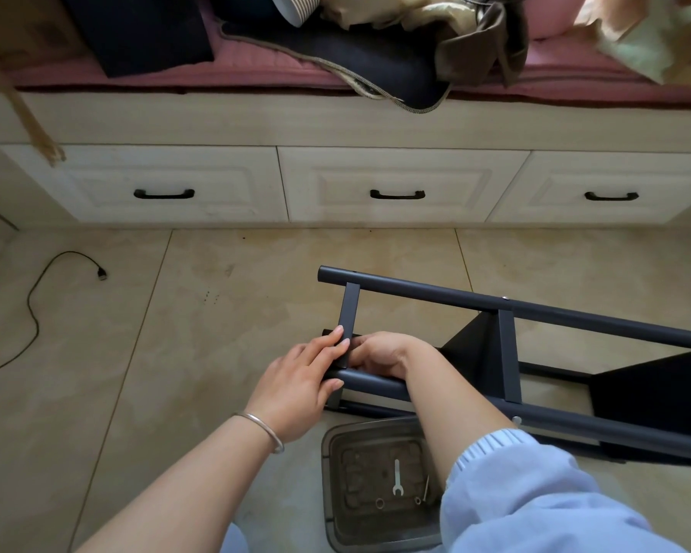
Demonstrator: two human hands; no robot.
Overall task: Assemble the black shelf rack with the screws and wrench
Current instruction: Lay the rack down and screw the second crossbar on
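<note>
Scene: A person crouches over a black shelf rack (507,353) lying on its side on the tiled floor (136,393), in front of a bed base with three drawers (395,185).
Left hand (296,387): The grip wraps the end of the near round post, thumb under it, while the fingers (332,341) run straight up the flat crossbar (347,313) at the rack's end. A silver bangle (262,427) sits on the wrist behind the grip.
Right hand (383,353): Just beside the left grip, on the other side of the same crossbar, fingers curled in against the joint where bar meets post. I cannot tell whether they pinch a screw; the fingertips are hidden by the bar. A light blue sleeve (507,472) is pushed up the forearm.
Rack: Both long posts run away from the grips to the right; the far post is clear of both hands. A second crossbar and dark shelf panels lie further right of the grips.
Wrench (396,476): Small and silver, lying flat in a clear plastic tray (336,441) on the floor, below the grips and next to the right forearm, touched by neither hand.
Small parts: Two rings (380,503) lie in the tray near the wrench head.
Elsewhere: A black cable (33,313) snakes over the floor well left of the grips; rumpled fabric (415,18) lies on the pink mattress above the drawers.
</note>
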